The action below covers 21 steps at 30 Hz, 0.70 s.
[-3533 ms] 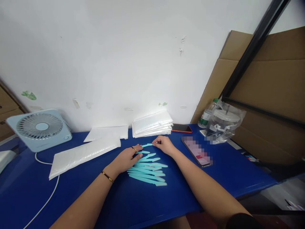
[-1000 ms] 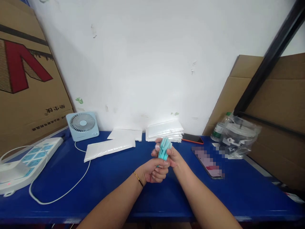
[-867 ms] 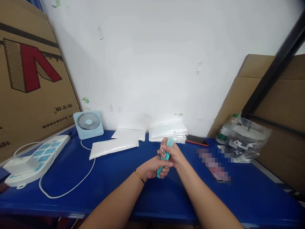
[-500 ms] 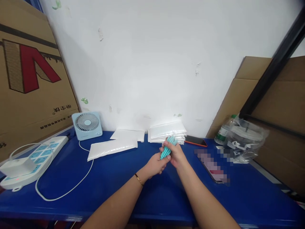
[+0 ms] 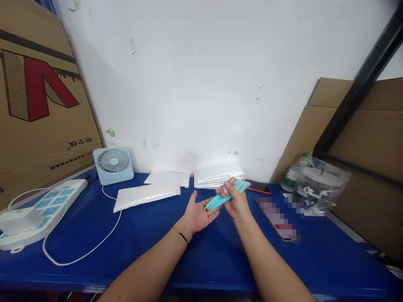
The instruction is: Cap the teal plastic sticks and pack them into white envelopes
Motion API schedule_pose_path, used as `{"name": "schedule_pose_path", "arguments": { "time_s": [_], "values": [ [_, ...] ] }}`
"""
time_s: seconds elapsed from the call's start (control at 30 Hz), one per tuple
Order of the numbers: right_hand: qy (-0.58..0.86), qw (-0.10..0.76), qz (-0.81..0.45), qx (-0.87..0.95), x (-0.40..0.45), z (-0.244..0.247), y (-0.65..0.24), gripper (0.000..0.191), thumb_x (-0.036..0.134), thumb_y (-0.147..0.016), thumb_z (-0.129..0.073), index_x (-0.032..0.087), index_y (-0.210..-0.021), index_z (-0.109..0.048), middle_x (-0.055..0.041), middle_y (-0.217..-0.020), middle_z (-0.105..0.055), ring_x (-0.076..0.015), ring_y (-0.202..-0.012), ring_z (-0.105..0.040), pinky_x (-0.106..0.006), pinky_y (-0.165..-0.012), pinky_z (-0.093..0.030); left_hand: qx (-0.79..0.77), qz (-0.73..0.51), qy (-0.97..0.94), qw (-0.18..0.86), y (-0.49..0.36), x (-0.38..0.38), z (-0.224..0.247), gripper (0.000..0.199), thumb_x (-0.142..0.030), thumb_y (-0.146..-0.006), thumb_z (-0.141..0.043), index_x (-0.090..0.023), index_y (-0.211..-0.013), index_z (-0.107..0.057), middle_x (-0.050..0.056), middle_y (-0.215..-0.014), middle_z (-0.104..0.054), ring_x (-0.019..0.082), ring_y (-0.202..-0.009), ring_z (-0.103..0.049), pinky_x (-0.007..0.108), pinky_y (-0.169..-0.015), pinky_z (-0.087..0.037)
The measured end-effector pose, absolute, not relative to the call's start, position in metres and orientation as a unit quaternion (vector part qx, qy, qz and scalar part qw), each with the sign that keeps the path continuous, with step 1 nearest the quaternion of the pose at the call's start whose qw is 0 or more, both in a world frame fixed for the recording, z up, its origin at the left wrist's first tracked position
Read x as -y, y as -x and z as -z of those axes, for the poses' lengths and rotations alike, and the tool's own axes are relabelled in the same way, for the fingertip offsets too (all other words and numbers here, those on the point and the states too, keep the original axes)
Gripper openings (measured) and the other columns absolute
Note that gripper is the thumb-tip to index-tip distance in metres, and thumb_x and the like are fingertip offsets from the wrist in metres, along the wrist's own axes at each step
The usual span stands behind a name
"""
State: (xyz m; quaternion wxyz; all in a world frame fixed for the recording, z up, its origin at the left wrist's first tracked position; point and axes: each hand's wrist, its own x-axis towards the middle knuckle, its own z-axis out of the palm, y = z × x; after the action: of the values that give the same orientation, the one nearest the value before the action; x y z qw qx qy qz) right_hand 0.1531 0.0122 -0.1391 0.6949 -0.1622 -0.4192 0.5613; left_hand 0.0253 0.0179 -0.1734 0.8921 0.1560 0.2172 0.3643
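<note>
My right hand (image 5: 234, 200) is closed round a bundle of slim turquoise sticks (image 5: 218, 201), which fan a little at both ends; their exact kind is unclear. Palm up, my left hand (image 5: 198, 213) lies open with its fingers stretched out below the bundle's lower left end, at or near touching it. A bracelet is on the left wrist. Just behind the hands, a stack of white padded envelopes (image 5: 217, 173) leans by the wall. More white envelopes (image 5: 147, 194) lie to the left on the blue table (image 5: 151, 243).
At left stand a small light-blue fan (image 5: 113, 164) and a white power strip (image 5: 50, 205) with a looping cable. On the right are a red-edged phone (image 5: 260, 187), another phone (image 5: 277, 220), a bottle (image 5: 290, 177) and a bagged container (image 5: 321, 184). Cardboard boxes flank both sides.
My left hand has let go of the turquoise sticks and opened, turning palm up to the left. The right hand keeps the bundle, which has tilted flatter and shifted slightly right.
</note>
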Motion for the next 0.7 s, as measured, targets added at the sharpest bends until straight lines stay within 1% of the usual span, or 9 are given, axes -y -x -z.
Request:
{"name": "schedule_pose_path", "arguments": {
  "time_s": [0.07,0.17,0.27,0.33,0.37,0.43,0.5,0.57,0.7],
  "values": [
    [0.181,0.690,-0.544,0.443,-0.010,0.145,-0.144,0.024,0.020,-0.074,-0.068,0.021,-0.068,-0.044,0.0081,-0.052,-0.047,-0.0081,-0.049,-0.048,-0.028,-0.064,-0.046,-0.194,-0.398,-0.115,0.889,-0.029,-0.018,0.173,0.061,-0.062,-0.086,-0.021,-0.012,-0.098,-0.053,0.012,-0.097,-0.062,0.022,-0.092,-0.061,0.034,-0.079,-0.048],
    [0.200,0.655,-0.552,0.475,-0.007,0.153,-0.129,0.023,0.021,-0.073,-0.068,0.021,-0.071,-0.045,0.0071,-0.051,-0.049,-0.0095,-0.048,-0.048,-0.026,-0.056,-0.043,-0.211,-0.418,-0.136,0.873,-0.033,-0.017,0.173,0.055,-0.056,-0.089,-0.016,-0.014,-0.086,-0.052,0.009,-0.080,-0.061,0.020,-0.083,-0.062,0.033,-0.078,-0.048],
    [0.192,0.668,-0.569,0.440,-0.008,0.154,-0.126,0.024,0.023,-0.076,-0.066,0.020,-0.069,-0.044,0.0081,-0.049,-0.045,-0.0074,-0.044,-0.042,-0.025,-0.052,-0.042,-0.318,-0.431,-0.300,0.789,-0.026,-0.020,0.168,0.046,-0.052,-0.088,-0.025,-0.015,-0.093,-0.052,0.009,-0.085,-0.060,0.020,-0.088,-0.060,0.036,-0.084,-0.046],
    [0.180,0.695,-0.585,0.377,-0.014,0.152,-0.136,0.025,0.024,-0.076,-0.066,0.020,-0.068,-0.042,0.0097,-0.048,-0.040,-0.0052,-0.041,-0.036,-0.023,-0.049,-0.040,-0.420,-0.444,-0.495,0.618,-0.005,-0.027,0.162,0.040,-0.042,-0.082,-0.044,-0.017,-0.113,-0.048,0.011,-0.110,-0.057,0.022,-0.108,-0.053,0.037,-0.093,-0.041],
    [0.175,0.704,-0.597,0.342,-0.018,0.151,-0.143,0.026,0.024,-0.075,-0.067,0.020,-0.068,-0.042,0.0104,-0.047,-0.038,-0.0044,-0.039,-0.034,-0.021,-0.046,-0.039,-0.464,-0.430,-0.605,0.483,0.010,-0.031,0.159,0.049,-0.032,-0.075,-0.054,-0.019,-0.121,-0.044,0.011,-0.122,-0.051,0.023,-0.119,-0.045,0.037,-0.099,-0.034],
    [0.170,0.710,-0.626,0.276,-0.027,0.150,-0.158,0.029,0.023,-0.073,-0.069,0.019,-0.066,-0.040,0.0112,-0.046,-0.036,-0.0029,-0.037,-0.029,-0.018,-0.041,-0.035,-0.540,-0.312,-0.756,0.199,0.048,-0.040,0.156,0.071,-0.017,-0.063,-0.062,-0.023,-0.130,-0.039,0.010,-0.141,-0.035,0.027,-0.133,-0.023,0.041,-0.108,-0.019],
    [0.164,0.705,-0.654,0.221,-0.035,0.152,-0.170,0.035,0.021,-0.070,-0.070,0.019,-0.061,-0.036,0.0114,-0.045,-0.034,-0.0019,-0.035,-0.027,-0.017,-0.038,-0.033,-0.641,-0.161,-0.750,0.011,0.089,-0.049,0.157,0.076,-0.008,-0.061,-0.058,-0.018,-0.133,-0.038,0.015,-0.145,-0.027,0.032,-0.137,-0.012,0.050,-0.107,-0.014],
    [0.157,0.699,-0.673,0.184,-0.042,0.155,-0.176,0.039,0.018,-0.067,-0.072,0.018,-0.059,-0.033,0.0116,-0.044,-0.034,-0.0016,-0.035,-0.028,-0.016,-0.036,-0.033,-0.704,-0.059,-0.705,-0.066,0.121,-0.054,0.160,0.064,-0.006,-0.068,-0.050,-0.014,-0.131,-0.041,0.020,-0.140,-0.035,0.034,-0.135,-0.018,0.054,-0.103,-0.018],
    [0.156,0.706,-0.666,0.184,-0.047,0.159,-0.178,0.040,0.019,-0.067,-0.072,0.019,-0.059,-0.033,0.0118,-0.044,-0.035,-0.0020,-0.035,-0.032,-0.018,-0.039,-0.038,-0.671,-0.024,-0.734,-0.103,0.142,-0.058,0.155,0.043,-0.007,-0.081,-0.031,-0.015,-0.116,-0.054,0.018,-0.107,-0.063,0.028,-0.105,-0.056,0.044,-0.093,-0.034]
  ]
}}
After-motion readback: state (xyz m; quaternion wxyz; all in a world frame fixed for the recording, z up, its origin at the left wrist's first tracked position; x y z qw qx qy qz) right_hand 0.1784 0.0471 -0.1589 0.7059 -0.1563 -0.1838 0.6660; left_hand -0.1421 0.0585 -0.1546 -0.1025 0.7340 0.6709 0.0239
